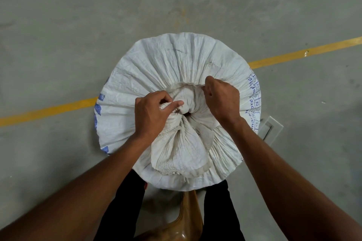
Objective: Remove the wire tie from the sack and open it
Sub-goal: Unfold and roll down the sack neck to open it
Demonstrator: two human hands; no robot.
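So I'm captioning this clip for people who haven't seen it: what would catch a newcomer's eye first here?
First, the big white woven sack filling the middle of the frame, its pleats fanning out from a gathered neck. Next, the two bare hands at that neck: the left hand pinching the bunched fabric, the right hand gripping the far side. Behind it, a yellow line crosses the grey concrete floor.

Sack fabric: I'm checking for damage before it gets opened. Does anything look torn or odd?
One spot: a small dark nick in the sack, beyond the right hand. It looks like a puncture. Nothing has spilled.
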